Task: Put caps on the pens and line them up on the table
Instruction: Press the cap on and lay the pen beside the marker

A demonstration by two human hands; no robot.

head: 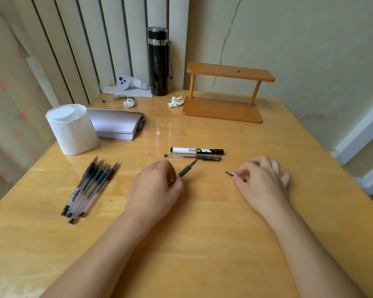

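One uncapped pen (186, 169) sits in the left hand (157, 190), pinched at its dark rubber grip with the bare tip aimed up and to the right, toward the row forming on the table (202, 244). Opposite it, the right hand (263, 179) pinches a small dark cap (235, 175) between thumb and fingertips, its clip pointing left; cap and tip lie well apart, so the step in hand looks like the capping of this pen, not yet joined. By my reading, the next move calls for bringing the cap's open mouth into line with the tip and pushing it home along the barrel, since a slim clear plastic barrel gives little room for a skewed approach.

Just beyond the pen tip, two finished pieces lie side by side: a capped gel pen (192, 157) and, behind it, a thicker white-and-black marker (197, 150). Off to the left a loose bundle of uncapped pens (91, 186) waits, tips fanned away from the person, clear barrels overlapping. Farther out stand a soft white tissue roll (72, 130), a glossy black flask (158, 61) and a small wooden shelf (226, 91) on the varnished wood
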